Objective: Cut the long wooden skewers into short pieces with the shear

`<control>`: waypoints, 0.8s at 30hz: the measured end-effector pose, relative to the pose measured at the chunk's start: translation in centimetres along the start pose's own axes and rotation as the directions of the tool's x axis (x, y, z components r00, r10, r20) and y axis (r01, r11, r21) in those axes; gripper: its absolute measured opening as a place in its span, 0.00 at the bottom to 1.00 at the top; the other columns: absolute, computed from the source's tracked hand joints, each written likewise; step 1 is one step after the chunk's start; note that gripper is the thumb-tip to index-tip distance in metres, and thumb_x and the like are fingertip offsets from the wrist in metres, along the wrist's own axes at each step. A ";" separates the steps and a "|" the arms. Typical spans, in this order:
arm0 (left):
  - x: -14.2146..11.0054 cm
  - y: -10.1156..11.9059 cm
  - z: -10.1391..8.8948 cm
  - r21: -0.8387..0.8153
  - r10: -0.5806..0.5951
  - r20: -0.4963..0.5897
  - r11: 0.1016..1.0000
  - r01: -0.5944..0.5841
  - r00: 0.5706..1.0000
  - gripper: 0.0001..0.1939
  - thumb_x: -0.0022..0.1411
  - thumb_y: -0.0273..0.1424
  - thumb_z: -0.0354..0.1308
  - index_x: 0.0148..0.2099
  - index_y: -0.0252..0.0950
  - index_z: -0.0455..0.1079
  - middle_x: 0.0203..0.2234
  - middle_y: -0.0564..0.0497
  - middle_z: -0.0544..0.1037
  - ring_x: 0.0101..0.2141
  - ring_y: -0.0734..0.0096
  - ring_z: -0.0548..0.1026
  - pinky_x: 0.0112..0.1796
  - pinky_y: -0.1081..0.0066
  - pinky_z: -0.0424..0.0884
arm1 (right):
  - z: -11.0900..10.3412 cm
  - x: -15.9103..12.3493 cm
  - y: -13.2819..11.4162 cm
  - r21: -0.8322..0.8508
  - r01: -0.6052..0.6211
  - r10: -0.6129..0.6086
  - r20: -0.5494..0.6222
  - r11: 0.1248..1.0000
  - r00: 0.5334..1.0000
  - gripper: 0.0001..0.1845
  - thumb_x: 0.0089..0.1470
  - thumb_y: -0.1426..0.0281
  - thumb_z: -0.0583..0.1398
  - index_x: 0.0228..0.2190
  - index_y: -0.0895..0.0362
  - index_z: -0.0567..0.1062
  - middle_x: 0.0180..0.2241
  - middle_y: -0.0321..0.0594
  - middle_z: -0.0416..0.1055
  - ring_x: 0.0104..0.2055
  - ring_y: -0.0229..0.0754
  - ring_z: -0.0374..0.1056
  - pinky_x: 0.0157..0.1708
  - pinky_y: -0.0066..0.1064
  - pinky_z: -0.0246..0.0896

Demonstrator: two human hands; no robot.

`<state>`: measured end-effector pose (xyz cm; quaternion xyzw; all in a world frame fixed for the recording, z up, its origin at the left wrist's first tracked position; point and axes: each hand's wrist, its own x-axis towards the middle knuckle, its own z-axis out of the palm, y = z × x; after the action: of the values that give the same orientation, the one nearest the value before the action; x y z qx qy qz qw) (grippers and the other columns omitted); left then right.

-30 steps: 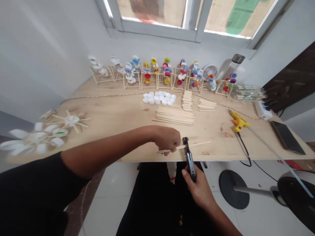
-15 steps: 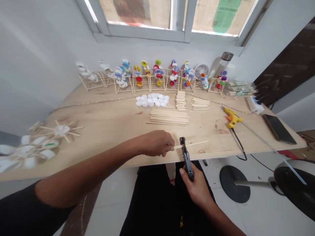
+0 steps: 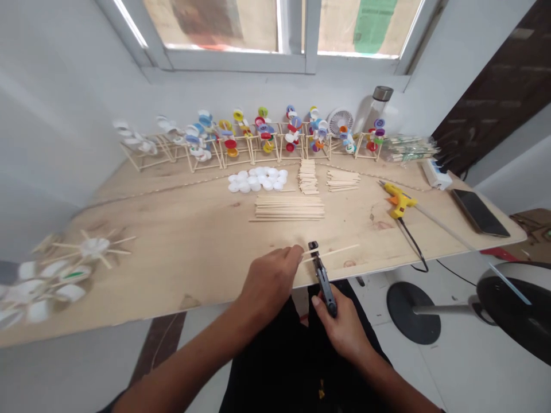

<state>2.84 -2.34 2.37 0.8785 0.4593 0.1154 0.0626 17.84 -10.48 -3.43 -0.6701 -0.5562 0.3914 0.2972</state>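
Near the table's front edge my left hand (image 3: 272, 281) is closed on thin wooden sticks (image 3: 340, 250). Two stick lengths show past its fingertips, a short one and a longer one reaching right. My right hand (image 3: 344, 327) grips dark metal pliers (image 3: 326, 285), their head raised at the sticks. Whether the jaws touch the wood I cannot tell. Beyond my hands lies a bundle of long sticks (image 3: 289, 207), with shorter stick piles (image 3: 308, 176) and white bottle caps (image 3: 258, 179) behind it.
Along the wall stand several stick frames with colourful cap wheels (image 3: 267, 137). A yellow glue gun (image 3: 400, 199) with its cord and a phone (image 3: 480, 212) lie at right. Stick-and-cap wheels (image 3: 95, 248) rest at left. A black round stand base (image 3: 413, 312) is on the floor.
My left forearm has swung in closer to my body, and the left hand has turned more upright at the sticks. The pliers stay in my right hand. The view has shifted slightly.
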 end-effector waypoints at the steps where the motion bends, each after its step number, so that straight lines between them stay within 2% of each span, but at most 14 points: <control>1: -0.2 0.3 0.6 -0.014 -0.003 -0.037 1.000 0.002 0.999 0.08 0.63 0.26 0.43 0.36 0.36 0.63 0.26 0.50 0.73 0.28 0.69 0.70 0.27 0.73 0.62 | 0.0 0.0 0.0 -0.002 0.000 0.000 0.002 1.000 1.000 0.11 0.54 0.63 0.53 0.24 0.55 0.63 0.19 0.33 0.65 0.22 0.38 0.62 0.23 0.26 0.54; 4: -0.4 1.0 2.0 -0.039 -0.008 -0.118 0.999 0.004 0.993 0.08 0.62 0.24 0.43 0.36 0.35 0.63 0.25 0.51 0.72 0.27 0.69 0.70 0.27 0.72 0.62 | 0.0 0.0 0.0 0.005 0.002 -0.002 0.006 1.000 1.000 0.10 0.54 0.64 0.52 0.24 0.55 0.63 0.18 0.33 0.65 0.22 0.38 0.62 0.23 0.26 0.54; 8: -0.3 1.3 3.0 -0.048 -0.018 -0.173 0.999 0.010 0.985 0.09 0.62 0.25 0.42 0.36 0.34 0.63 0.24 0.51 0.71 0.25 0.70 0.69 0.27 0.72 0.62 | -0.1 0.0 0.3 0.010 -0.004 0.004 0.007 1.000 1.000 0.10 0.53 0.64 0.52 0.24 0.55 0.63 0.19 0.33 0.66 0.22 0.38 0.62 0.24 0.26 0.54; 13: -0.1 1.1 3.4 -0.066 0.000 -0.174 0.998 -0.012 0.985 0.09 0.63 0.28 0.43 0.34 0.35 0.64 0.24 0.52 0.71 0.25 0.71 0.69 0.27 0.72 0.61 | 0.1 0.2 0.5 0.001 -0.019 0.019 0.018 1.000 1.000 0.10 0.53 0.64 0.52 0.24 0.55 0.64 0.18 0.33 0.66 0.21 0.38 0.62 0.23 0.26 0.53; 18: -0.1 0.7 3.5 -0.014 0.049 -0.158 0.999 -0.052 0.986 0.09 0.62 0.26 0.44 0.35 0.35 0.66 0.23 0.51 0.70 0.25 0.70 0.68 0.26 0.72 0.60 | 0.3 0.3 0.6 0.000 -0.018 0.018 0.021 1.000 1.000 0.09 0.53 0.66 0.53 0.23 0.55 0.63 0.19 0.32 0.64 0.21 0.37 0.61 0.24 0.26 0.54; 24: -0.1 0.4 3.7 0.048 0.125 -0.236 0.992 -0.117 0.964 0.09 0.61 0.25 0.45 0.36 0.34 0.67 0.23 0.51 0.68 0.23 0.71 0.65 0.25 0.71 0.59 | 0.6 0.3 0.6 -0.031 -0.001 0.001 0.002 1.000 1.000 0.09 0.53 0.67 0.53 0.23 0.55 0.62 0.19 0.32 0.62 0.21 0.36 0.59 0.23 0.25 0.53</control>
<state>4.08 -2.68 -1.14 0.8857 0.4109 0.2158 -0.0151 17.67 -10.31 -4.34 -0.6744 -0.5623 0.3836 0.2861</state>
